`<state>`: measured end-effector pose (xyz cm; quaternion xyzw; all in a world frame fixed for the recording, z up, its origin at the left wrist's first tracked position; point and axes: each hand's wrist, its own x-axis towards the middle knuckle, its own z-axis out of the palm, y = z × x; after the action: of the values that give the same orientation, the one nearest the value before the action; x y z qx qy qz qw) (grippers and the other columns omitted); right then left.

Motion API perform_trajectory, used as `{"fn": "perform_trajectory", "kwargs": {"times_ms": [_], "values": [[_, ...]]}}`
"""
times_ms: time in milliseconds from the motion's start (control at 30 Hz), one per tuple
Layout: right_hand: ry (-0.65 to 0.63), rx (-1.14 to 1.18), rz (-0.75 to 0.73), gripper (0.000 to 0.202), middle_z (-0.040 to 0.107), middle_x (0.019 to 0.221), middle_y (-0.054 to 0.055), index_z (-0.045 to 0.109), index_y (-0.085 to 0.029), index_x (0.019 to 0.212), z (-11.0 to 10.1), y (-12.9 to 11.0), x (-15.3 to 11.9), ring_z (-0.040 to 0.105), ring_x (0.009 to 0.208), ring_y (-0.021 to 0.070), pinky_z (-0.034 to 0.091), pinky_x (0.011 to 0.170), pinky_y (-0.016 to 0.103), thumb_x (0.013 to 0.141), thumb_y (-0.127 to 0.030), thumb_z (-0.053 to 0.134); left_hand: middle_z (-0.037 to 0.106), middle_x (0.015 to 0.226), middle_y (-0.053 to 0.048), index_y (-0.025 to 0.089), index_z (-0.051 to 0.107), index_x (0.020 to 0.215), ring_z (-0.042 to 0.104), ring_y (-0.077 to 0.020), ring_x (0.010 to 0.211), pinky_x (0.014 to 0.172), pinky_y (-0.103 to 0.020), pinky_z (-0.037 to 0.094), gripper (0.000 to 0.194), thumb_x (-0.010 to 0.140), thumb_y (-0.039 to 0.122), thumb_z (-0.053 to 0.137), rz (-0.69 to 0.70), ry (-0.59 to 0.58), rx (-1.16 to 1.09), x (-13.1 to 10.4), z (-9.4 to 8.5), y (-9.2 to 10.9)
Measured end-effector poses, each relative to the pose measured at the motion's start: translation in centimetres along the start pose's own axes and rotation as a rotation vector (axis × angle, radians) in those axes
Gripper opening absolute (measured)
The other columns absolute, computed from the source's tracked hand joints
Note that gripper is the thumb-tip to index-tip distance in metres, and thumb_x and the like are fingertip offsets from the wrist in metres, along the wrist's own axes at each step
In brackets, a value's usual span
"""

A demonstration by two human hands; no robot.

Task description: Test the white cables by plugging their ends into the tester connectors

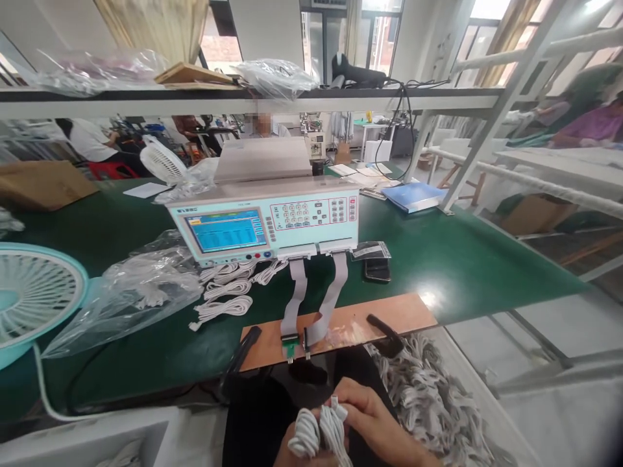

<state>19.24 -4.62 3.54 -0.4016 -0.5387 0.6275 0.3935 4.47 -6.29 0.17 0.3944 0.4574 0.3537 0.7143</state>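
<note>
Two lobes of white cable (306, 433) lie at six o'clock, near the bottom edge of my view. I see the left hand (286, 449) cupped round them from below, partly cut off, while the right hand (361, 407) pinches near the small plug (335, 402) on top. I judge the cable light, soft and springy, hardly slippery, apt to unwind if loosened; the plug seems stiffer and more fragile. I'd hold the coil's waist and the plug's housing, sparing its tip.
</note>
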Motion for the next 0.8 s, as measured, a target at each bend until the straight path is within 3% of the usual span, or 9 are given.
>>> {"fn": "perform_trajectory", "kwargs": {"times_ms": [233,300,400,533,700,800], "values": [[0.072,-0.389,-0.157,0.022,0.051,0.074,0.001,0.052,-0.019,0.081,1.3,1.5,1.0,0.047,0.066,0.0151,0.038,0.061,0.025,0.092,-0.028,0.035,0.065,0.098,-0.007,0.023,0.065,0.092,0.058,-0.0247,0.092,0.080,-0.030,0.046,0.042,0.050,0.021,0.073,0.174,0.296,0.154,-1.3,-2.4,1.3],[0.087,-0.492,-0.192,0.020,0.050,0.073,0.001,0.050,-0.020,0.083,1.9,2.0,1.5,0.046,0.065,0.0155,0.037,0.061,0.026,0.092,-0.026,0.033,0.065,0.093,-0.006,0.021,0.066,0.084,0.059,-0.0228,0.087,0.076,-0.027,0.047,0.032,0.053,0.019,0.068,0.280,0.299,0.238,-1.3,-2.8,2.1],[0.105,-0.618,-0.278,0.016,0.050,0.073,0.002,0.049,-0.020,0.084,2.6,2.5,2.5,0.046,0.066,0.0167,0.037,0.062,0.027,0.090,-0.024,0.034,0.059,0.067,-0.001,0.019,0.061,0.066,0.054,-0.0156,0.061,0.058,-0.023,0.045,0.008,0.060,0.023,0.064,0.342,0.281,0.387,-0.9,-3.1,3.2],[0.181,-0.539,-0.258,0.018,0.050,0.074,0.001,0.050,-0.020,0.081,2.7,2.8,4.0,0.047,0.067,0.0161,0.037,0.062,0.025,0.091,-0.025,0.035,0.045,0.052,0.003,0.018,0.053,0.056,0.042,-0.0110,0.050,0.048,-0.021,0.037,0.016,0.067,0.026,0.061,0.291,0.297,0.485,0.2,-3.3,3.9],[0.263,-0.356,-0.150,0.025,0.049,0.064,-0.001,0.051,-0.018,0.069,2.6,3.6,5.6,0.045,0.062,0.0150,0.036,0.057,0.023,0.088,-0.033,0.044,0.052,0.054,0.002,0.016,0.061,0.063,0.046,-0.0118,0.052,0.051,-0.021,0.039,0.003,0.063,0.017,0.059,0.134,0.220,0.426,1.1,-3.6,4.2],[0.286,-0.290,-0.124,0.028,0.047,0.062,-0.002,0.053,-0.017,0.067,2.9,3.8,6.0,0.043,0.061,0.0145,0.035,0.056,0.023,0.087,-0.036,0.047,0.056,0.056,0.001,0.016,0.063,0.060,0.052,-0.0133,0.055,0.053,-0.022,0.041,0.009,0.058,0.011,0.056,0.064,0.174,0.414,1.1,-4.1,4.2]]}}
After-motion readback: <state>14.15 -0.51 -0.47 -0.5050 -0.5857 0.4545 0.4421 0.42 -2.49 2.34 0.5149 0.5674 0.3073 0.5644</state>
